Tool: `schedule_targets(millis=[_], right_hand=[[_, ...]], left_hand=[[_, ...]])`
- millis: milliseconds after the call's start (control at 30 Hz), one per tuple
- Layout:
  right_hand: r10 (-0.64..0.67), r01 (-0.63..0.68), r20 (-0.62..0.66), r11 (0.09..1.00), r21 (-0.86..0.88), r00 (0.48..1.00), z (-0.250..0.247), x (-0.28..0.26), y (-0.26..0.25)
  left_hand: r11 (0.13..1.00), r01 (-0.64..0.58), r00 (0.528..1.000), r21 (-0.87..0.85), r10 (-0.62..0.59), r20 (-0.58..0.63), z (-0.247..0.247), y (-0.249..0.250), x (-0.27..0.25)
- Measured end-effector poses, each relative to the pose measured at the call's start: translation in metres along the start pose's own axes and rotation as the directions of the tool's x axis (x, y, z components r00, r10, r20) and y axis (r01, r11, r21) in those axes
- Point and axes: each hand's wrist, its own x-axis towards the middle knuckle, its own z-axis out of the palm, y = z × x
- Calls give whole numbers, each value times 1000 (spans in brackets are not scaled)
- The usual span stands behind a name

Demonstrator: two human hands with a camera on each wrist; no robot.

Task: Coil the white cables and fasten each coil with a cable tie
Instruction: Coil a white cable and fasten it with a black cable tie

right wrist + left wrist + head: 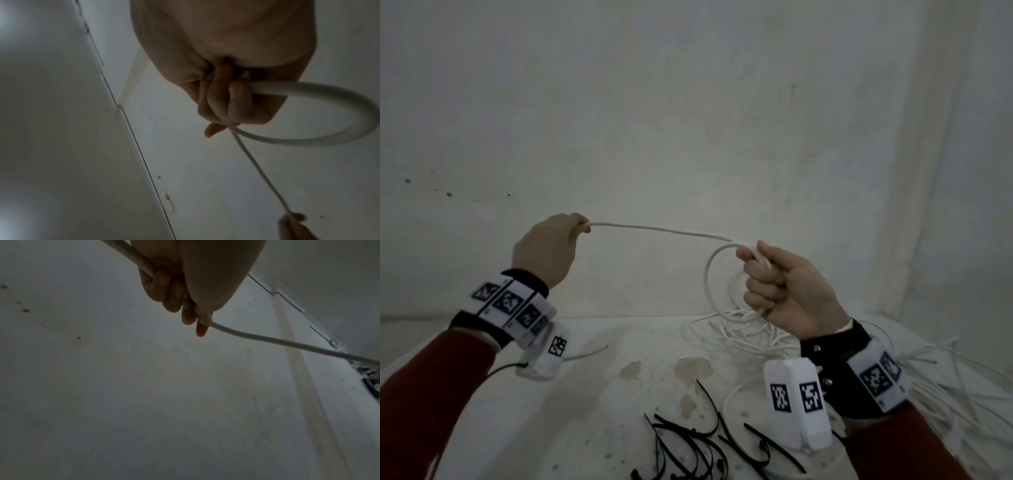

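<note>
While the wall (688, 120) fills most of my view, the table (592, 394) below carries a tangle of loose white cables (945, 383) at the right; black cable ties (688, 448) lie in front, within reach for fastening; my right hand (787, 291) curls round the first loop (710, 274) of the held cable (661, 230), anchoring it; my left hand (544, 250) pinches the run, drawing it taut, I judge, for the next turn.

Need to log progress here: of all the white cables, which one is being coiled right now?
The white cable stretched in the air between the left hand and right hand, one loop formed at the right. The other cables lie loose in a pile on the table.
</note>
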Motion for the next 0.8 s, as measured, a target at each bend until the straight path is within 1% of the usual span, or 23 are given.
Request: schedule_targets(millis=[100,167,267,367,433,500,567,667,733,800], right_hand=[[33,-47,-86,985,-167,996,2,-6,7],[38,-55,-85,977,-205,996,-1,-8,11],[75,-78,-25,972,-223,997,-6,-10,17],[156,-140,53,962,-235,986,-9,-9,22],[202,-173,106,957,-234,974,-11,-9,24],[220,-192,125,960,-204,967,-11,-8,25],[168,-154,105,979,-133,980,-9,-8,24],[11,-10,6,999,-36,1000,-5,-7,18],[-119,120,-42,992,36,992,-5,-6,13],[-241,248,-73,959,134,968,-5,-4,8]], left_hand=[[997,-17,1000,74,15,22,-7,2,17],[995,-31,999,92,28,36,-9,4,26],[994,-47,999,103,44,29,-8,5,33],[991,-56,998,118,51,40,-6,6,38],[990,-48,998,131,42,46,-6,6,43],[990,-24,998,139,16,60,-6,5,45],[989,-13,998,149,3,67,-6,4,44],[991,-38,996,129,28,80,-3,6,34],[991,-85,990,104,73,119,1,8,21],[977,-176,976,118,157,151,6,11,2]])
